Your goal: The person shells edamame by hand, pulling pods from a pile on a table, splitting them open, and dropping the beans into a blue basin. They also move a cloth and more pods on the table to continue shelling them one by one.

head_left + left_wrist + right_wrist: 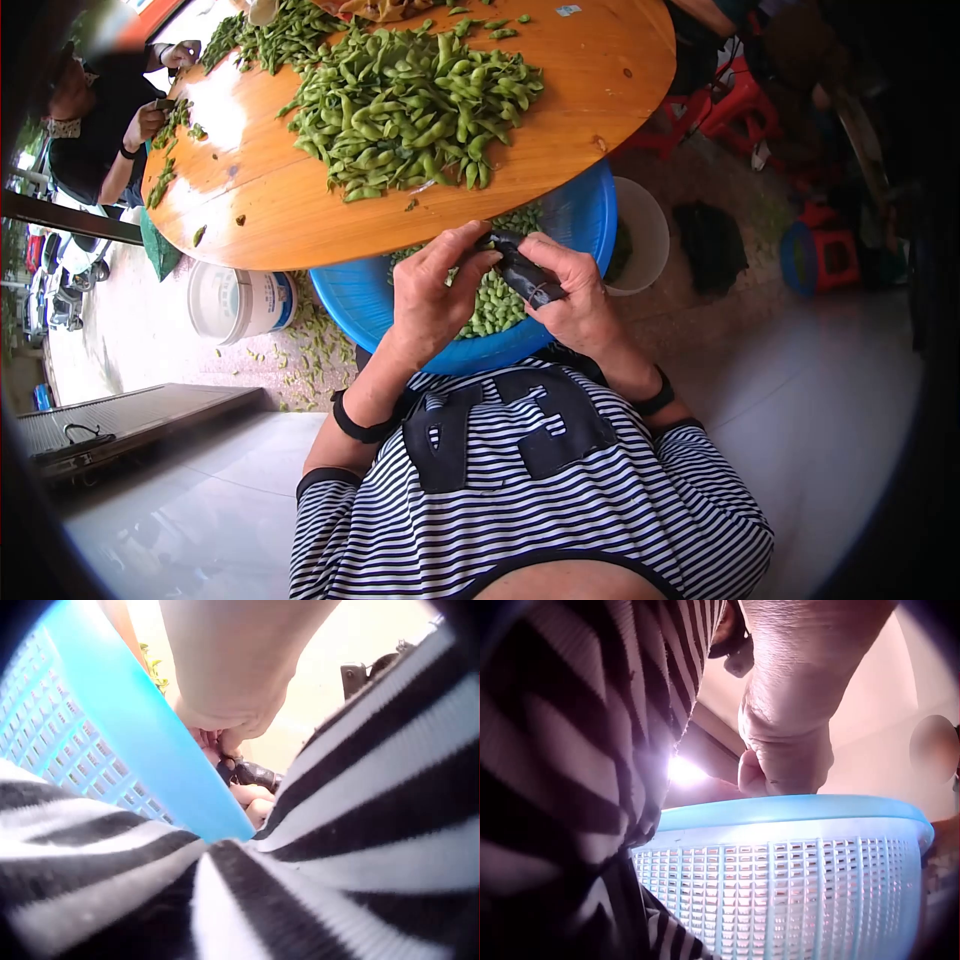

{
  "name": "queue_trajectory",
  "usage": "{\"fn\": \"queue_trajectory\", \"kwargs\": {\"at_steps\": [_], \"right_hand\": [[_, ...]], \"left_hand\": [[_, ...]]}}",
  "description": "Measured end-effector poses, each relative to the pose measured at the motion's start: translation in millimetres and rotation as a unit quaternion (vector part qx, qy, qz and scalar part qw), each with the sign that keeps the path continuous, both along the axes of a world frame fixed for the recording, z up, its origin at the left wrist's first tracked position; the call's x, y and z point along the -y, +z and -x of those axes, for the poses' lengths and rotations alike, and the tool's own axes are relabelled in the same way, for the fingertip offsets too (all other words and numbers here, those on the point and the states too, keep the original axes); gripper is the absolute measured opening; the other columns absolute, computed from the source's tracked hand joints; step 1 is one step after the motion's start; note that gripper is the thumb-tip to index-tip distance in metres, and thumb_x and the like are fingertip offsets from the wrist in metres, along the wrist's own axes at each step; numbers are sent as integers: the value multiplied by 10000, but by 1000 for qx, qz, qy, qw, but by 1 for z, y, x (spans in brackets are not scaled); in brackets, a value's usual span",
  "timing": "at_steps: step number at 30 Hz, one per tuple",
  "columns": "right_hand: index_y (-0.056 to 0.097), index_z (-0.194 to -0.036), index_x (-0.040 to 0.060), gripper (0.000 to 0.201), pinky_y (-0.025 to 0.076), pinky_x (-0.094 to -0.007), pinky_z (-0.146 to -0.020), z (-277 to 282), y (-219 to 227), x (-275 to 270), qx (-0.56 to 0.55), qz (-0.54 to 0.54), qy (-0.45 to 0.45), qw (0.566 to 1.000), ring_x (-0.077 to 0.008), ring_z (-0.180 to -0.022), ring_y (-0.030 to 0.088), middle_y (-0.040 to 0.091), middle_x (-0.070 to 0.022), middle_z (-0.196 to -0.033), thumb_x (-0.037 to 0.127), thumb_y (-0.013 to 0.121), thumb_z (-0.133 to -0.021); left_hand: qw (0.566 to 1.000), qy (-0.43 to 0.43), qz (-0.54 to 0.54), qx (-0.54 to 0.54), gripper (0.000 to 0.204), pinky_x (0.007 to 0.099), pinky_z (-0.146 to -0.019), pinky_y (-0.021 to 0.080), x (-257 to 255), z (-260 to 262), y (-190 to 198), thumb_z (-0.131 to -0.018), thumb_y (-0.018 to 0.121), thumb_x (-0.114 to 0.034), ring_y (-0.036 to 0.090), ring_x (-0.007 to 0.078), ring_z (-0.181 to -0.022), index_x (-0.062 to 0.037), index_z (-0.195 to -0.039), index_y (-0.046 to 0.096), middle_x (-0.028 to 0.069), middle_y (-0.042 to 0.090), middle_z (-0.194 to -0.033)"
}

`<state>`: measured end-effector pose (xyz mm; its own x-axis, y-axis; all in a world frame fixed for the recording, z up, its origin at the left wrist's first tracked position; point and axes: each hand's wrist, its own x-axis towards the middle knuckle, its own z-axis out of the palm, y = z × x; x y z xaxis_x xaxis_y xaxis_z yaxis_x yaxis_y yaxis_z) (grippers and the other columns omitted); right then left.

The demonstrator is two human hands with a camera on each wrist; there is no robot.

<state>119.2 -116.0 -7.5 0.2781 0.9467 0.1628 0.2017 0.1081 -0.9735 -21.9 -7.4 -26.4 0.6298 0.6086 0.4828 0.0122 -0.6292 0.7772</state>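
Observation:
Over the blue basket (350,312), the left hand (438,290) and right hand (580,305) meet at a shiny black piece (528,278). The right hand's fingers curl around it; whether it is also worn on a finger, I cannot tell. The left thumb and index finger pinch at its upper end. Shelled green beans (492,312) lie in the basket below. In the left wrist view the left hand (225,724) partly hides the black piece (256,775). In the right wrist view the right hand (787,761) is above the basket rim (780,811), its fingertips hidden.
A heap of green pods (420,110) covers part of the wooden table (590,70). White buckets (240,300) stand on either side of the basket. Another person (90,140) sits at the table's left, handling pods. Red stools (740,110) are at right.

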Motion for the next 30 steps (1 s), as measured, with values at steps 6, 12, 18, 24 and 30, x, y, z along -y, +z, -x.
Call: {"fn": "queue_trajectory", "kwargs": {"at_steps": [6, 12, 18, 24, 30], "right_hand": [[584, -979, -52, 306, 408, -313, -598, 4, -3, -1, 76, -18, -43, 996, -242, -687, 519, 495, -131, -772, -128, 514, -691], [587, -975, -41, 290, 413, -335, -586, 12, -3, -1, 186, -43, -97, 977, -282, -686, 524, 488, -137, -777, -118, 541, -698], [585, -967, -39, 273, 419, -337, -607, 1, 0, 1, 151, -31, -72, 985, -295, -688, 520, 495, -144, -805, -101, 552, -703], [554, -1034, -35, 342, 467, -379, -752, -89, 8, 47, 416, 78, -360, 832, -401, -857, 566, 558, -199, -934, -88, 531, -697], [544, -1110, -78, 428, 455, -428, -849, -118, -1, 75, 424, 156, -368, 813, -433, -977, 569, 595, -262, -1016, -88, 524, -682]], "left_hand": [[994, -42, 95, -37, 271, 290, -622, 521, -3, 5, 2, -846, 603, 46, 662, 201, -760, 55, -1117, 591, 129, 647, -871], [937, -89, 339, 12, 288, 222, -666, 468, 0, 0, 0, -919, 486, 30, 577, 93, -734, 33, -1187, 592, 30, 604, -847], [928, -89, 361, 25, 231, 238, -770, 477, 1, -1, -11, -918, 543, -19, 600, 114, -840, 10, -1124, 644, 31, 642, -936], [993, -22, 61, -100, 344, 342, -903, 486, 5, 8, 3, -794, 665, 26, 612, 260, -1067, -18, -1133, 623, 155, 654, -1077], [936, 52, -263, -228, 628, 479, -1087, 277, -4, 4, -2, -793, 686, -251, 391, 320, -1315, 9, -1313, 449, 163, 420, -1415]]}}
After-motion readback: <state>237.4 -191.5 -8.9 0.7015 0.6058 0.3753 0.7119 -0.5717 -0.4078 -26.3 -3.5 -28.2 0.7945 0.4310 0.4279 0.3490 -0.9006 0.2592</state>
